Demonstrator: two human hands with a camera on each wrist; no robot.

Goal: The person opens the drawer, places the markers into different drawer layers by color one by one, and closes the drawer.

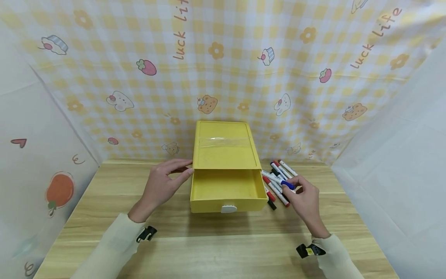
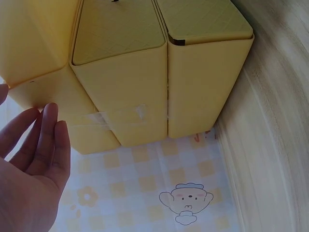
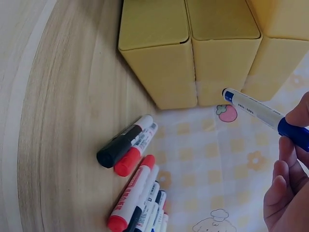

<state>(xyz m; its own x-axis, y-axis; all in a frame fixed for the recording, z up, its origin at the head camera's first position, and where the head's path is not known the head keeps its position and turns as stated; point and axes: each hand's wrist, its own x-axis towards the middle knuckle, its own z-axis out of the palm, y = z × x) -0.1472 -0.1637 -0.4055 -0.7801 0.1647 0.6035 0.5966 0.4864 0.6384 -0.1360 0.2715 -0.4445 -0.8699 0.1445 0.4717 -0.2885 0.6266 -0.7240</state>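
A yellow drawer unit (image 1: 224, 155) stands against the patterned cloth, its top drawer (image 1: 209, 206) pulled out with a bare inside. The left hand (image 1: 162, 184) is at the unit's left side near the top, fingers extended and fingertips right at the wall. To the right of the unit, the right hand (image 1: 304, 197) pinches a white marker with a blue cap (image 3: 253, 108) by its capped end. The marker's other end points toward the unit. Beneath that hand lies a loose pile of markers, among them a black-capped marker (image 3: 118, 147) and a red-capped marker (image 3: 130, 198).
The wooden table (image 1: 223, 252) extends in front of the unit and to both sides. A checked cloth (image 1: 244, 85) hangs right behind the unit. The drawer's white knob (image 1: 229, 209) sticks out toward the front. Clear tape (image 1: 223, 142) crosses the unit's top.
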